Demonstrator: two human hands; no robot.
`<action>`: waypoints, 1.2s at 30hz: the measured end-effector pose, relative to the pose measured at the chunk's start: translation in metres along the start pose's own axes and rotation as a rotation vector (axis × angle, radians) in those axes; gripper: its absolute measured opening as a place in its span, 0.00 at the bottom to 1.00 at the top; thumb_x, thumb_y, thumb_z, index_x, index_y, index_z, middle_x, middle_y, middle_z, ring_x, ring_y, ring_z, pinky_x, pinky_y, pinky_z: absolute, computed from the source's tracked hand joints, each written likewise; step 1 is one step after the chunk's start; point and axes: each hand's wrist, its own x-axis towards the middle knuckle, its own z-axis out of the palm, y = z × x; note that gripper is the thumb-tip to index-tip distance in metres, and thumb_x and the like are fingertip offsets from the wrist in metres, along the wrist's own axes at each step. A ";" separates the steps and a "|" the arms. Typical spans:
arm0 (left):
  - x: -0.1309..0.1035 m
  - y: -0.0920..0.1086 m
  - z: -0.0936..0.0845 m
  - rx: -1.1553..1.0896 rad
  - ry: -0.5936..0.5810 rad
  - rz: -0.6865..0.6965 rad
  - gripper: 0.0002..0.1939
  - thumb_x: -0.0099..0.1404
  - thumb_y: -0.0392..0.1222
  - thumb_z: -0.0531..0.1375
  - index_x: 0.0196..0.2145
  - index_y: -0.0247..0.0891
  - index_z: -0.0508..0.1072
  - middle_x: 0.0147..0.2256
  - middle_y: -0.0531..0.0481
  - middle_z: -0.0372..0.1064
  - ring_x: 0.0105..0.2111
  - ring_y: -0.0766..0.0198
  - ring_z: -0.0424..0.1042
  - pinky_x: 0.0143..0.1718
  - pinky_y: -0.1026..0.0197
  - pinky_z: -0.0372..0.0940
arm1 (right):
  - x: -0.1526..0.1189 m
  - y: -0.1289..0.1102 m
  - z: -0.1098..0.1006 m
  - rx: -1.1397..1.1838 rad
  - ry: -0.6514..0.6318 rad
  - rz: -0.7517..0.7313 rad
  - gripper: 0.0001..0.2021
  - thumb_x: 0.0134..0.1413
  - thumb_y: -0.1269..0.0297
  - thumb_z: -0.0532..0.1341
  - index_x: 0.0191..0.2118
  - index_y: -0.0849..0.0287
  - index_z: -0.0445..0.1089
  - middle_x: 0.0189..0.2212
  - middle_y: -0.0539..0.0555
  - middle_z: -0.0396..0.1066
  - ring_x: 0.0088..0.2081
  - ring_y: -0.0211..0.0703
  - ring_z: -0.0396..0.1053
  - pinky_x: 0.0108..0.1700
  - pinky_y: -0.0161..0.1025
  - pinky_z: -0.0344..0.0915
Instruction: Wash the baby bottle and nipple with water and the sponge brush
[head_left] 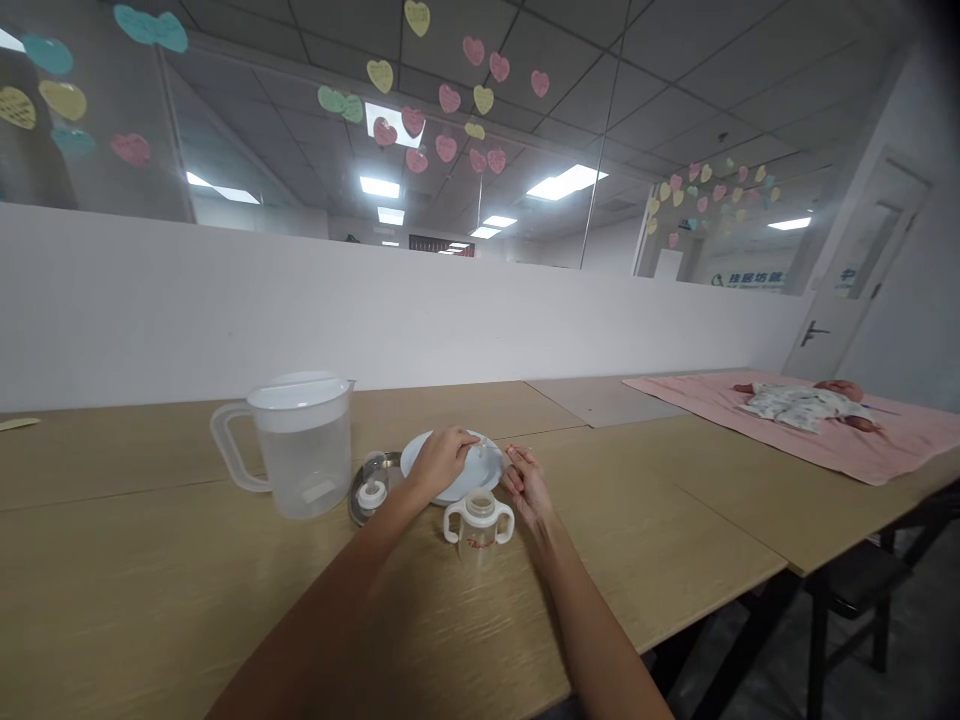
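My left hand (448, 458) reaches over a pale blue-white plate (415, 462), its fingers pinched on a small clear piece (484, 446). Beside the plate's right rim, my right hand (528, 486) is closed, fingertips pinched at the thin right end of that piece. Its exact kind is too small to make out. Just in front of the plate stands a clear baby bottle (480, 530) with two white handles, upright, its neck uncovered. Left of the plate, partly behind my left forearm, a round metal tray (355, 508) holds a clear dome cap (375, 467) and a white ring (371, 495).
A lidded clear plastic pitcher (304, 455) stands left of the tray, handle to the left. At the far right, a small baby-like figure (795, 404) in patterned clothes lies on a pink cloth (862, 455). A white partition (420, 310) rises behind the wooden table (637, 530). A dark stool (859, 580) stands at right.
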 end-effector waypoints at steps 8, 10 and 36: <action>-0.002 0.006 0.006 -0.023 0.009 0.050 0.17 0.65 0.31 0.51 0.43 0.40 0.76 0.40 0.46 0.74 0.39 0.61 0.71 0.45 0.59 0.64 | 0.000 0.002 0.000 -0.011 -0.035 -0.013 0.11 0.36 0.65 0.69 0.28 0.62 0.70 0.26 0.46 0.74 0.10 0.19 0.42 0.10 0.24 0.41; -0.001 0.008 0.008 -0.018 0.029 0.049 0.17 0.65 0.31 0.50 0.43 0.40 0.76 0.40 0.46 0.73 0.39 0.62 0.71 0.45 0.59 0.64 | 0.000 0.004 0.002 -0.010 -0.032 -0.021 0.11 0.36 0.65 0.69 0.28 0.62 0.70 0.27 0.46 0.74 0.10 0.19 0.43 0.10 0.24 0.42; -0.002 0.001 0.002 0.008 -0.029 0.180 0.24 0.61 0.24 0.47 0.44 0.43 0.76 0.39 0.46 0.71 0.38 0.62 0.70 0.43 0.60 0.64 | -0.005 -0.003 -0.001 -0.077 -0.042 0.044 0.10 0.35 0.62 0.70 0.27 0.62 0.73 0.19 0.48 0.68 0.18 0.30 0.61 0.19 0.27 0.61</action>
